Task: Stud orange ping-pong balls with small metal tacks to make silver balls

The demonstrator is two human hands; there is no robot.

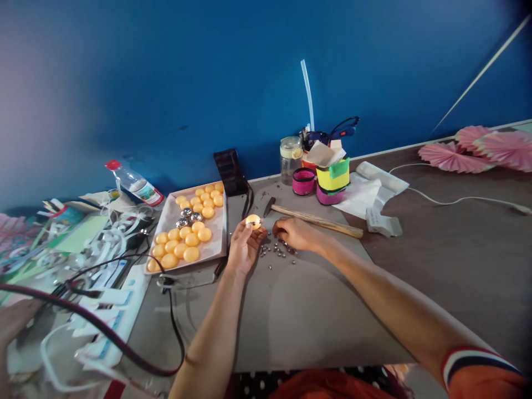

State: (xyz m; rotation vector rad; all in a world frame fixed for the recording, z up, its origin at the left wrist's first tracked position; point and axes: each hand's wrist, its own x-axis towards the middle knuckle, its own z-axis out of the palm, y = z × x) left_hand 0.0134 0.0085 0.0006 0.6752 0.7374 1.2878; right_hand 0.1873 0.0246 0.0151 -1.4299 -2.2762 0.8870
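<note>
Between the fingertips of my left hand (244,246) is a small yellow-orange ball (253,221) with a dark mark or slit on its side. My right hand (294,233) rests low over the grey mat (307,316), fingers bent and drawn together beside a scatter of tiny shiny metal pieces (279,252). What those fingers pinch, if anything, is hidden. Just beyond the right hand lies a hammer (328,222) with a wooden handle. Left of my hands, a white tray (216,238) holds several orange balls (191,254) and several silver ones (182,223).
A black phone-like device (231,172) leans near the wall. Behind the hammer stand a glass jar (291,158) and a yellow fabric-covered container (333,178). Cables and a white power strip (135,288) crowd the left, below a tilted bottle (143,188). Pink paper fans (453,157) lie far right.
</note>
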